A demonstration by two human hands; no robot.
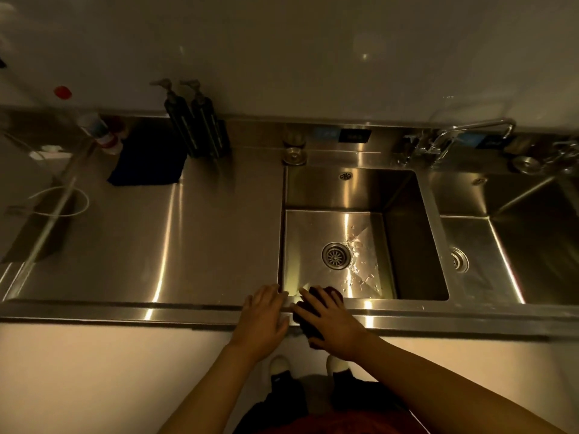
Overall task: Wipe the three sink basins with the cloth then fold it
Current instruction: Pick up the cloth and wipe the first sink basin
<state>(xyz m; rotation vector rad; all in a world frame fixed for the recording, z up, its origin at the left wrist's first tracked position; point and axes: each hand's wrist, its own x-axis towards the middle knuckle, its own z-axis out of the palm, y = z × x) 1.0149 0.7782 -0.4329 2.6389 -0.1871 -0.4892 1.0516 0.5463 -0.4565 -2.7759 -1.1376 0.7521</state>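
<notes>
Right grip (335,324) fingers spread flat, pressing on dark cloth (334,292). Cloth is bunched under it, on the front rim of the basin (344,192). Left grip (263,321) just left of it, fingers straight, flat on desk (188,245) edge. Water drops beyond right grip, by drain (336,255).

I see dark crumpled cloth (333,294) on front rim of square steel basin (313,239); second steel basin (470,233) to its R; two dark pump bottles (205,126) back L, prob. on steel counter (219,230).
</notes>
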